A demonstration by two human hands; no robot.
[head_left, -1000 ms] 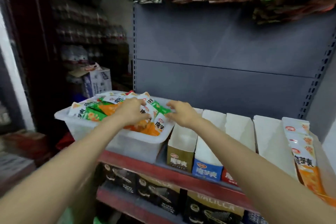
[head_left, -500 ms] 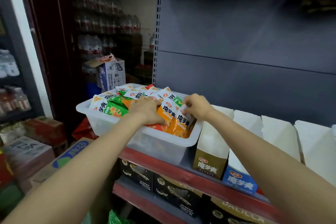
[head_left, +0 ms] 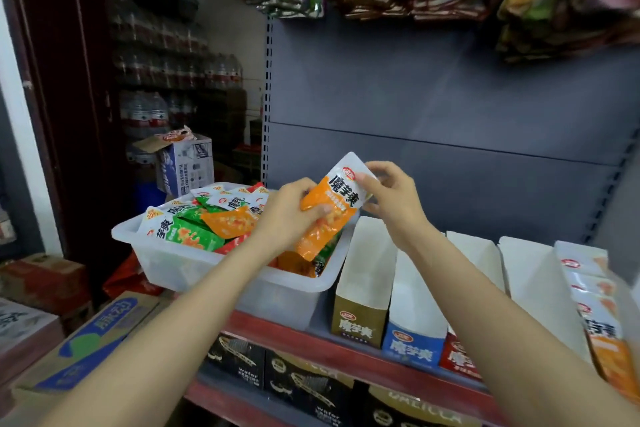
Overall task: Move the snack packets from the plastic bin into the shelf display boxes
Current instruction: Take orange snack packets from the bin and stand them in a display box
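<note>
Both hands grip orange packet (head_left: 329, 208) above plastic bin (head_left: 194, 263) — left hand (head_left: 287, 215) low, right hand (head_left: 391, 194) pinching top.

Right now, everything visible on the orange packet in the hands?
The orange packet is a glossy plastic pouch: white top with a red logo and black characters, orange printed lower part. It is lifted above the plastic bin, tilted with its top up and right. The left hand grips its lower half; the right hand pinches its top corner.

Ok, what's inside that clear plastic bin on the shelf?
The plastic bin holds a loose heap of green packets and orange packets. Lower layers and the bin floor are covered by the pile and the left hand.
</note>
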